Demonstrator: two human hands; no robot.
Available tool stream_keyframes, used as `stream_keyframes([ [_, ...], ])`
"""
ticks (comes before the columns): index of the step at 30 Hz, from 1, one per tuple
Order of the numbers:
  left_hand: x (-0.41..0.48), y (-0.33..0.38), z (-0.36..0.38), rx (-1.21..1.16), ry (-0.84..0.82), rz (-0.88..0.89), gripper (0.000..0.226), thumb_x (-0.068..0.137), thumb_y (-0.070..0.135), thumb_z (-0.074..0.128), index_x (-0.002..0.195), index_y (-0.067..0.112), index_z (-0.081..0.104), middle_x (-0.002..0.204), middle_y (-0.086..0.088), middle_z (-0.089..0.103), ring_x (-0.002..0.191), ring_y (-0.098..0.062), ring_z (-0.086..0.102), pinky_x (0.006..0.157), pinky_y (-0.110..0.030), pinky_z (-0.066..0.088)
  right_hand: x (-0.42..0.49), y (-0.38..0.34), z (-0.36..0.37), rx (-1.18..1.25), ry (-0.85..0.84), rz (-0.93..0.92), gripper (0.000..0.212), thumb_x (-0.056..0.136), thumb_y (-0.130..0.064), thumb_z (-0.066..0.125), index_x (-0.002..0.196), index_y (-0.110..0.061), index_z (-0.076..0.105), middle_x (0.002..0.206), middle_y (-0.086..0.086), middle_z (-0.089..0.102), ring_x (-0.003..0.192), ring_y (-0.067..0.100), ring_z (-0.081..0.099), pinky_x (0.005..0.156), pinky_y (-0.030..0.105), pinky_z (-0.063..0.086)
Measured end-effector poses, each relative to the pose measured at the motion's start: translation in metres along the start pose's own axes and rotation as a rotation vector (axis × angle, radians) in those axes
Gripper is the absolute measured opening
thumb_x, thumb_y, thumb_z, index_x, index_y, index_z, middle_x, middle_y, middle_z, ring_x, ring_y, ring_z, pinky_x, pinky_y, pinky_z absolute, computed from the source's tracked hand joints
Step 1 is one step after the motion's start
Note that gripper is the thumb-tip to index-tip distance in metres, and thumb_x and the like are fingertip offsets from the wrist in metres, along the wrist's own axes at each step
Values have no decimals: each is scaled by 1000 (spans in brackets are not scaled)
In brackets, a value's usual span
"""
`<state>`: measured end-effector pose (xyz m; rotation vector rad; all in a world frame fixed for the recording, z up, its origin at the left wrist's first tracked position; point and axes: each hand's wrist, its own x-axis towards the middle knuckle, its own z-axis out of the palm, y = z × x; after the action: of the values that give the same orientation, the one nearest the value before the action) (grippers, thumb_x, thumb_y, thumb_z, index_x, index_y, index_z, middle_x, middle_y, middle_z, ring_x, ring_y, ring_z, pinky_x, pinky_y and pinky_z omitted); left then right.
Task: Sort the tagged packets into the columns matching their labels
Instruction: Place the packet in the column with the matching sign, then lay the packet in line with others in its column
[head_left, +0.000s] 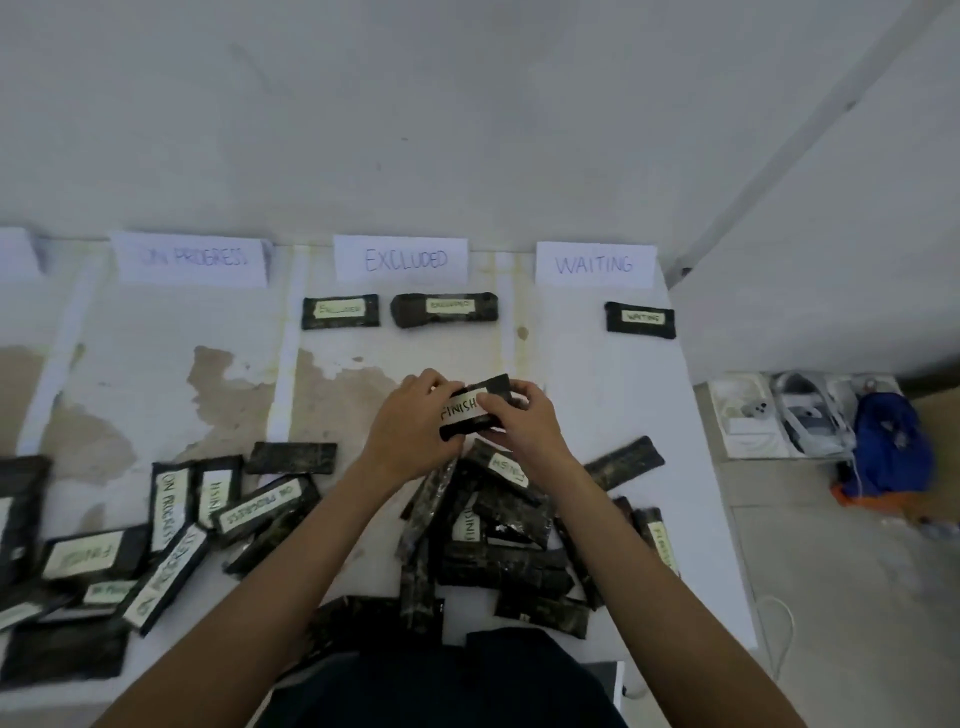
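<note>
Both my hands hold one black packet tagged FINISH (470, 407) above the table, my left hand (413, 423) on its left end and my right hand (522, 421) on its right end. Below them lies a heap of black packets (493, 540), some tagged FINISH. More packets tagged ON PROGRESS and FINISH (171, 525) lie scattered at the left. Paper headers read ON PROGRESS (193, 258), EXCLUDED (402, 259) and WAITING (595, 264). Two EXCLUDED packets (340, 312) (445, 309) lie under their header. One WAITING packet (640, 319) lies under its header.
White tape strips (283, 395) divide the white table (613, 395) into columns. A further header sheet (15, 254) is cut off at the far left. On the floor to the right are a blue bag (891, 444) and white boxes with devices (769, 415). A wall stands behind the table.
</note>
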<state>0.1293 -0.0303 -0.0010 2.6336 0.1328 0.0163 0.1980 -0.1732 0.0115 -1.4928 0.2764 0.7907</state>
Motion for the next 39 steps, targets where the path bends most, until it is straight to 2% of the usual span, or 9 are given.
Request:
stream_keyframes([
  [4, -27, -32, -23, 40, 34, -71, 60, 63, 36, 60, 117, 10, 58, 101, -7, 57, 84, -26, 55, 65, -37, 52, -9, 6, 40, -471, -25, -273, 58, 81, -34, 71, 130, -23, 41, 119, -4, 52, 103, 12, 56, 78, 19, 48],
  [8, -59, -71, -45, 109, 49, -142, 65, 60, 43, 48, 116, 10, 58, 100, -7, 58, 82, -27, 55, 63, -37, 51, -15, 20, 77, -809, -197, -489, 75, 81, -38, 70, 142, -19, 30, 136, 1, 39, 122, 14, 43, 97, 29, 43],
  [12, -93, -116, -65, 172, 40, -221, 64, 58, 40, 54, 115, 10, 59, 100, -9, 59, 84, -31, 55, 66, -39, 51, -20, 38, 122, -1044, -333, -580, 77, 81, -39, 69, 143, -16, 29, 140, 5, 36, 124, 19, 42, 96, 28, 40],
  [17, -138, -176, -94, 205, 67, -276, 62, 58, 38, 47, 112, 11, 59, 99, -9, 59, 83, -32, 55, 66, -38, 49, -29, 60, 191, -1122, -404, -629, 78, 78, -36, 70, 142, -16, 30, 137, 7, 38, 118, 24, 48, 93, 34, 45],
  [22, -175, -240, -123, 225, 43, -302, 64, 59, 33, 58, 119, 12, 55, 105, -8, 58, 90, -33, 55, 72, -41, 49, -30, 78, 262, -1176, -414, -592, 78, 80, -42, 67, 144, -20, 27, 141, 5, 35, 120, 23, 48, 95, 37, 46],
  [28, -205, -313, -152, 219, 73, -304, 68, 61, 27, 70, 124, 12, 52, 111, -8, 59, 97, -33, 56, 78, -44, 49, -26, 95, 339, -1228, -443, -590, 75, 83, -44, 64, 145, -21, 27, 141, 2, 33, 110, 21, 53, 88, 36, 49],
  [30, -211, -334, -160, 201, 84, -305, 67, 60, 24, 72, 123, 11, 53, 111, -8, 60, 98, -33, 56, 81, -44, 48, -23, 99, 359, -1230, -436, -576, 75, 82, -43, 64, 144, -22, 28, 142, 2, 33, 110, 23, 54, 90, 39, 48],
  [34, -222, -378, -177, 184, 73, -323, 65, 63, 22, 70, 124, 10, 53, 113, -9, 59, 102, -31, 54, 84, -45, 45, -11, 108, 399, -1282, -435, -603, 68, 85, -39, 61, 143, -19, 32, 142, 4, 35, 125, 23, 43, 101, 39, 42],
  [39, -210, -439, -194, 218, 63, -353, 59, 64, 19, 70, 120, 10, 55, 116, -10, 57, 106, -32, 52, 87, -44, 42, 23, 115, 446, -1345, -423, -669, 58, 86, -28, 59, 139, -13, 40, 136, 12, 43, 120, 30, 47, 100, 39, 41],
])
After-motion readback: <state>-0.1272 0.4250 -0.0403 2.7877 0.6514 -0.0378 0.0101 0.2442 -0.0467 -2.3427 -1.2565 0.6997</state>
